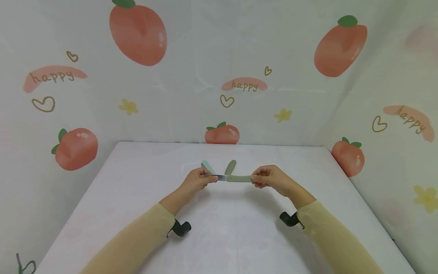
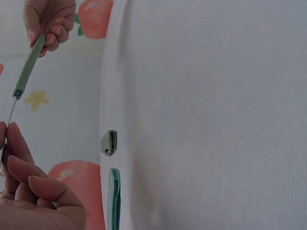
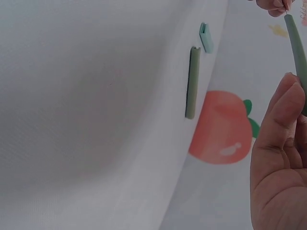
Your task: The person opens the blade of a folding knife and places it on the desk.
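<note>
Above the table, a folding knife with a green handle (image 1: 240,179) is held level between both hands, its blade (image 1: 222,177) swung out from the handle. My left hand (image 1: 195,183) pinches the blade between thumb and fingers, covering its tip. At the other end, my right hand (image 1: 273,179) grips the butt of the handle. Behind the knife lie two folded pieces like knife handles: an olive-green one (image 1: 230,166) and a pale teal one (image 1: 207,166). In the left wrist view the teal piece (image 2: 113,199) shows a slot along its edge.
A white cloth covers the table (image 1: 219,236). Behind it and along both sides stand white sheets (image 1: 191,95) printed with fruit and hearts. A small black camera mount (image 1: 181,228) sticks out at the left wrist, another (image 1: 289,219) at the right.
</note>
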`<move>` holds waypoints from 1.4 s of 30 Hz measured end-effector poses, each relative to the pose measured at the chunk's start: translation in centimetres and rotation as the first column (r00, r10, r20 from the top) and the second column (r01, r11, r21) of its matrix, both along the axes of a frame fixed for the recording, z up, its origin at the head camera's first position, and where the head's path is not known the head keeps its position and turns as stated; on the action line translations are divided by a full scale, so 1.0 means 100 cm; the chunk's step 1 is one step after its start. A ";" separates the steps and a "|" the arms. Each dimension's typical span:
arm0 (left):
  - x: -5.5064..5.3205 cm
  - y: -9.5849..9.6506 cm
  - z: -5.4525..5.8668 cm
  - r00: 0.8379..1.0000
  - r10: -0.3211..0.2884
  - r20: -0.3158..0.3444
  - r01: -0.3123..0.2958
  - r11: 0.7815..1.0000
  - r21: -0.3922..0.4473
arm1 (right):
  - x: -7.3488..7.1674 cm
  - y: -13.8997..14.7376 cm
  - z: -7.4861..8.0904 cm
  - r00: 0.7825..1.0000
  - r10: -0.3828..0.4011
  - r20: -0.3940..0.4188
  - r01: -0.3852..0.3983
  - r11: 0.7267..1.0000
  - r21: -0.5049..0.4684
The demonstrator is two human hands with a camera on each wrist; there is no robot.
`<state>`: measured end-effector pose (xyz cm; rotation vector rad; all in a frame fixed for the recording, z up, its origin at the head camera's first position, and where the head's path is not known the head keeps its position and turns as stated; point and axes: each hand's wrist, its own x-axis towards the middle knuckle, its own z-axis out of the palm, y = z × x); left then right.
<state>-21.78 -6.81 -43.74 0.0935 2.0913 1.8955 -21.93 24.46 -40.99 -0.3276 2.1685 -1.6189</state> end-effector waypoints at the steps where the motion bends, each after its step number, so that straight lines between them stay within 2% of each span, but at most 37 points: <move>1: 0.000 0.001 0.000 1.000 0.003 0.000 -0.003 1.000 0.002 | 0.000 0.001 0.000 1.000 -0.005 0.002 0.005 1.000 0.000; 11: -0.001 0.007 0.000 1.000 0.017 0.007 -0.017 1.000 -0.013 | 0.003 0.009 -0.003 0.999 -0.025 0.023 0.025 1.000 0.014; 16: -0.005 0.006 0.002 0.999 0.031 -0.004 -0.031 0.999 -0.012 | 0.005 0.019 -0.003 0.998 -0.050 0.030 0.050 0.999 -0.004; 27: -0.016 0.008 0.001 0.996 0.089 0.007 -0.088 0.994 -0.070 | 0.013 0.039 -0.006 0.998 -0.039 0.051 0.039 0.999 0.012; 37: -0.027 0.014 0.003 0.999 0.033 -0.018 -0.034 0.996 -0.087 | 0.017 0.061 -0.016 0.996 -0.018 0.084 0.012 0.997 0.074; 42: -0.033 0.019 0.003 0.996 0.052 -0.068 -0.058 0.994 -0.093 | 0.017 0.068 -0.022 0.994 -0.019 0.111 0.007 0.994 0.106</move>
